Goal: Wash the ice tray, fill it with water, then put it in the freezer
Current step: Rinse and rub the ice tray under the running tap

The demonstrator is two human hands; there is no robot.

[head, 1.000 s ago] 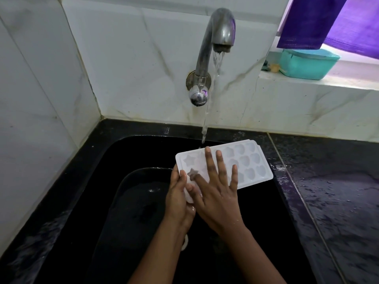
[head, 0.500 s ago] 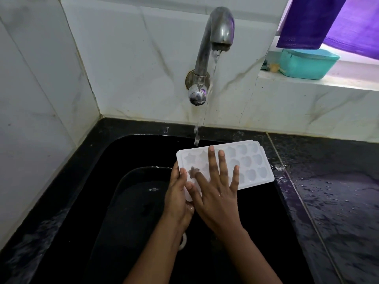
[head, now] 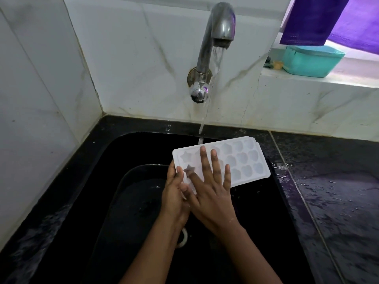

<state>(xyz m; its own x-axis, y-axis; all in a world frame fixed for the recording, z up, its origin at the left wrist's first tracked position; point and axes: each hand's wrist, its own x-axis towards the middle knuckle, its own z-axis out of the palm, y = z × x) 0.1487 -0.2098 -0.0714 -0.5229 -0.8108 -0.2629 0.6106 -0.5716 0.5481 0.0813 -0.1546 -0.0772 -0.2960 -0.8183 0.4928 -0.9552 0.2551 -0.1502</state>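
Two hands [head: 196, 193] on ice tray [head: 246, 160] under tap [head: 217, 31], beside counter [head: 338, 181].

White ice tray [head: 244, 160] with star- and shell-shaped cells held over a black sink [head: 114, 201]; left hand [head: 174, 193] grips its near-left end, right hand [head: 211, 187] lies flat, fingers spread, across the cells; water falls from the metal tap [head: 215, 37] onto the far edge
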